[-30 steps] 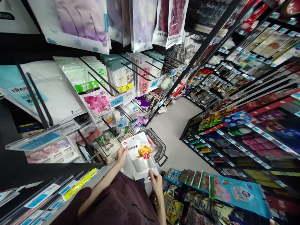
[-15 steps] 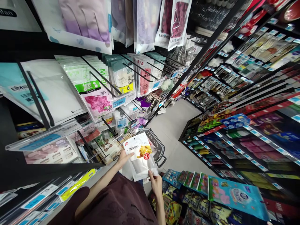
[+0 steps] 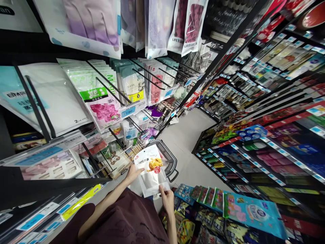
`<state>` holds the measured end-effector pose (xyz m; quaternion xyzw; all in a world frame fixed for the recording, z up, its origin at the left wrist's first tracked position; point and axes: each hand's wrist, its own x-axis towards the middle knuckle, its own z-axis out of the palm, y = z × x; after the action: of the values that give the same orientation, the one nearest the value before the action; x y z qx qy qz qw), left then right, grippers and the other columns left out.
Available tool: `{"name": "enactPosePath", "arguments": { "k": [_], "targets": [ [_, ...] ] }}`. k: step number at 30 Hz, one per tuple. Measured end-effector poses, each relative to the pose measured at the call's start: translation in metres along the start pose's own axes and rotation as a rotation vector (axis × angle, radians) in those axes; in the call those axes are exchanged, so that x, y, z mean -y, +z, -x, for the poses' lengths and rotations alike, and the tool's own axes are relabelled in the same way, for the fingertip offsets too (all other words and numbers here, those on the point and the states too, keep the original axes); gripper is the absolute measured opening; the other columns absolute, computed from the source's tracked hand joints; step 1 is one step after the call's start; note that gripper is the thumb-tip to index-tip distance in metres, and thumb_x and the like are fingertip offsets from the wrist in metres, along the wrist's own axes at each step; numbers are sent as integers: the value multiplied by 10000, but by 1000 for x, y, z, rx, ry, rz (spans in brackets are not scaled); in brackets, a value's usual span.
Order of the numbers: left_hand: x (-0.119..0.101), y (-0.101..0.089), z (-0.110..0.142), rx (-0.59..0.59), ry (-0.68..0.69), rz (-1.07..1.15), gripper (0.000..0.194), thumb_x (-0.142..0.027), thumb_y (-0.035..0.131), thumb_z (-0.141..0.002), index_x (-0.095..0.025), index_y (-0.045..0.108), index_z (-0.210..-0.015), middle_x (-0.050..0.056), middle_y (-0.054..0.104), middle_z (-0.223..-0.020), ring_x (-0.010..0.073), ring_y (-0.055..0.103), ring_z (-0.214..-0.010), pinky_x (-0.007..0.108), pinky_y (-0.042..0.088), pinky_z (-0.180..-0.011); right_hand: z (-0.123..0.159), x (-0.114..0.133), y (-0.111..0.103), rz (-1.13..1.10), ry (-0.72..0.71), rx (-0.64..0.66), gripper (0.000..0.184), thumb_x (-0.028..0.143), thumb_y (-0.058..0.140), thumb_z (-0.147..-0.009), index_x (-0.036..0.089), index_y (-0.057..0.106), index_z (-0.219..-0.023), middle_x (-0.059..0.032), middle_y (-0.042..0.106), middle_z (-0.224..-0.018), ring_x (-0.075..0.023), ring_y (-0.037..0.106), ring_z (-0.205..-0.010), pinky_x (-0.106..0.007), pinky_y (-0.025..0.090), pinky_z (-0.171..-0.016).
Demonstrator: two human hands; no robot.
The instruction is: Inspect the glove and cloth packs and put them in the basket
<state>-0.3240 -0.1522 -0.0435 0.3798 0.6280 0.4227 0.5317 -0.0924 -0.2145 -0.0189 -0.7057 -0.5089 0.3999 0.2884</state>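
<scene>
A white pouch of disposable gloves (image 3: 149, 181), printed with golden fried food and a red round badge, is held in front of my body with its printed side up. My left hand (image 3: 133, 173) is closed on its left edge, the thumb lying on the front. At the lower right edge, my right hand (image 3: 166, 197) pinches the pouch between thumb and fingers. Beneath and behind the pouch sits a grey shopping basket (image 3: 169, 156) with a perforated side, partly covered by it.
Hanging packets, including a green and pink one (image 3: 105, 112), fill the hooks of the rack at left. Price-tag rails (image 3: 132, 109) jut out there. A blue packet (image 3: 254, 211) hangs at lower right. Grey floor (image 3: 189, 135) runs between the racks, with stocked shelves (image 3: 274, 152) at right.
The pouch stays in both hands, shifted very slightly left in view. The shelves at right have also slid a little left as the camera turned slightly.
</scene>
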Motion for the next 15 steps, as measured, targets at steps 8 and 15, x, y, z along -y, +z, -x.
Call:
{"name": "enactPosePath", "arguments": {
  "k": [8, 15],
  "targets": [
    [4, -2, -1, 7, 27, 8, 418, -326, 692, -678, -101, 669, -1029, 148, 721, -1072, 310, 674, -981, 390, 537, -854, -4, 1, 2, -43, 55, -29, 691, 764, 500, -718, 123, 622, -490, -41, 517, -408, -181, 537, -451, -251, 396, -437],
    [6, -1, -1, 1, 18, -23, 438, -336, 695, -671, -107, 669, -1043, 141, 721, -1073, 306, 674, -987, 381, 543, -846, -5, 3, 3, -160, 68, -61, 746, 803, 454, -713, 100, 661, -569, -43, 516, -414, -182, 519, -464, -259, 389, -409]
  ]
}}
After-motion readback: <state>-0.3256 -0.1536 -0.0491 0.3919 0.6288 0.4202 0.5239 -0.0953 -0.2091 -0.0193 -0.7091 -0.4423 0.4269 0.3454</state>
